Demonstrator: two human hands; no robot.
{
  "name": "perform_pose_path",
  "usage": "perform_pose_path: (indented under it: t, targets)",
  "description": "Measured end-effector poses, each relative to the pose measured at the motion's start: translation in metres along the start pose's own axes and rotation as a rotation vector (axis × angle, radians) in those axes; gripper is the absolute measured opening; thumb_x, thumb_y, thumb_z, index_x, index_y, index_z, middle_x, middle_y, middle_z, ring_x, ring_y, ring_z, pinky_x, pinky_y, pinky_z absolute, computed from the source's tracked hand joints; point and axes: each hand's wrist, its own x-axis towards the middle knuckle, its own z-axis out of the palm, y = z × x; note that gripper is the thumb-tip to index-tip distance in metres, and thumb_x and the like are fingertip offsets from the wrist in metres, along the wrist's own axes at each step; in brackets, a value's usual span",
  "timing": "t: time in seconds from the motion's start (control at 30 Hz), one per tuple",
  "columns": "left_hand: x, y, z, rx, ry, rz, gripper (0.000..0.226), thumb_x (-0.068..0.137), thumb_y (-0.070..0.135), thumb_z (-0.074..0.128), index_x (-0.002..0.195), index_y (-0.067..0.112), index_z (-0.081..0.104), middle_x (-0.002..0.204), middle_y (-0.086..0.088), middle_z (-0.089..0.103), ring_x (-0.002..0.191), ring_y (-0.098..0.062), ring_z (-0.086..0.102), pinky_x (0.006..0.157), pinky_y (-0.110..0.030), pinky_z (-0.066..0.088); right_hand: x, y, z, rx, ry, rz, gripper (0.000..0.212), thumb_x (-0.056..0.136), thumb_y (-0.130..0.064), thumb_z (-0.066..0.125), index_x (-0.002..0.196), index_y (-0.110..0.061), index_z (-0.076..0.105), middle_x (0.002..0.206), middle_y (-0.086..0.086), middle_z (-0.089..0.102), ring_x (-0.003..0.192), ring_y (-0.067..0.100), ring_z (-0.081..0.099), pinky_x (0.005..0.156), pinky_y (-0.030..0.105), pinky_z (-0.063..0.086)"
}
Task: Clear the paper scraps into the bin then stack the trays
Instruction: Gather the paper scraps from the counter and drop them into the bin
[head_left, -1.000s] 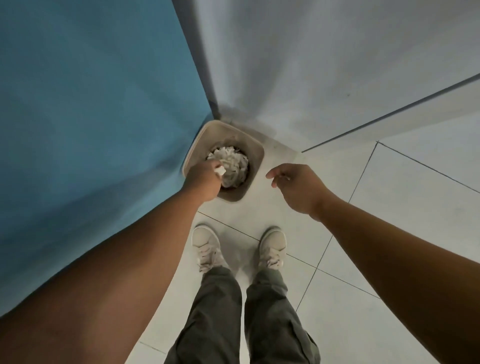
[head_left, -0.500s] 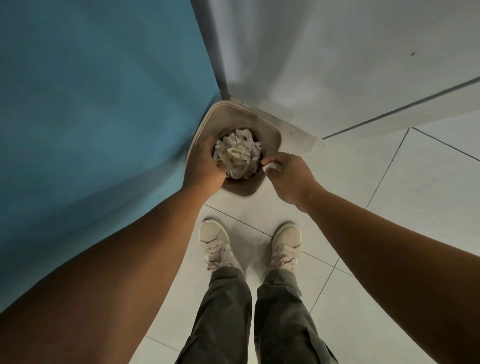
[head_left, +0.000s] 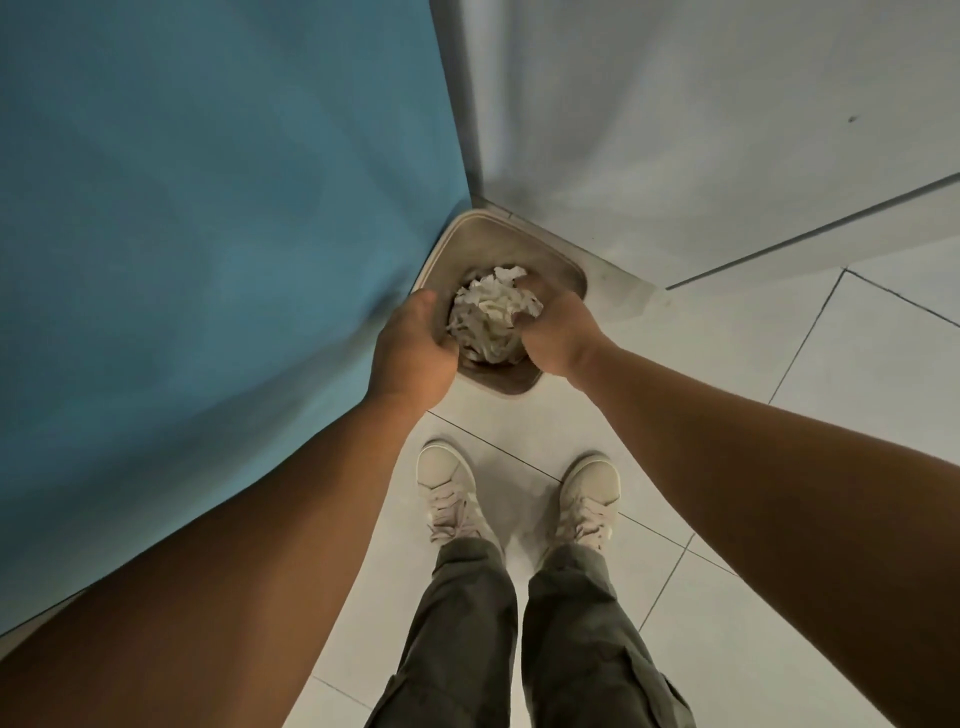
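A beige square bin (head_left: 558, 270) stands on the floor in the corner between the blue panel and the white wall. A heap of white paper scraps (head_left: 491, 317) fills its middle. My left hand (head_left: 410, 348) is at the bin's left side, thumb up by the rim and fingers curled in against the heap. My right hand (head_left: 556, 332) is at the right side, its fingers curled into the scraps. The fingertips of both hands are hidden in the paper. No trays are in view.
A blue panel (head_left: 208, 234) rises close on the left and a white wall (head_left: 675, 130) at the back. Pale floor tiles (head_left: 857, 389) spread to the right. My two feet in light sneakers (head_left: 447, 488) stand just in front of the bin.
Both hands have moved in and down over the bin. The right hand came from the open floor side to the heap, and both now close on the scraps.
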Motion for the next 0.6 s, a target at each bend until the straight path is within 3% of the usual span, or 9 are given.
perform_pose_path:
  t: [0.17,0.3,0.47,0.6]
  targets:
    - [-0.029,0.043,-0.022,0.037,-0.007,0.063,0.047,0.088,0.01,0.059,0.134,0.016,0.055,0.129,-0.008,0.061,0.117,-0.027,0.057,0.091,-0.027,0.042,-0.064,-0.012,-0.026,-0.106,0.023,-0.024,0.045,0.092,-0.023,0.052,0.137,-0.027,0.05,0.127,0.012,0.062,0.112,0.034,0.058,0.083,0.024,0.041]
    - [-0.06,0.093,-0.051,0.139,0.009,0.166,0.047,0.086,0.017,0.059,0.133,0.019,0.054,0.125,-0.006,0.062,0.114,-0.029,0.058,0.096,-0.037,0.047,-0.122,-0.048,-0.066,-0.131,0.108,-0.093,0.042,0.093,-0.022,0.054,0.135,-0.025,0.052,0.129,0.007,0.061,0.111,0.029,0.058,0.091,0.026,0.043]
    - [-0.116,0.154,-0.104,0.1,0.074,0.239,0.037,0.088,0.021,0.059,0.122,0.036,0.054,0.116,0.007,0.065,0.105,-0.019,0.061,0.091,-0.032,0.052,-0.195,-0.106,-0.121,-0.161,0.181,-0.242,0.036,0.097,-0.025,0.053,0.131,-0.016,0.055,0.129,0.006,0.061,0.115,0.026,0.057,0.091,0.024,0.038]
    - [-0.165,0.194,-0.151,0.062,0.135,0.296,0.039,0.092,0.022,0.06,0.13,0.027,0.055,0.127,0.001,0.062,0.118,-0.02,0.057,0.099,-0.032,0.049,-0.252,-0.152,-0.162,-0.145,0.238,-0.323,0.034,0.098,-0.027,0.053,0.13,-0.015,0.055,0.131,0.006,0.06,0.119,0.024,0.054,0.093,0.026,0.039]
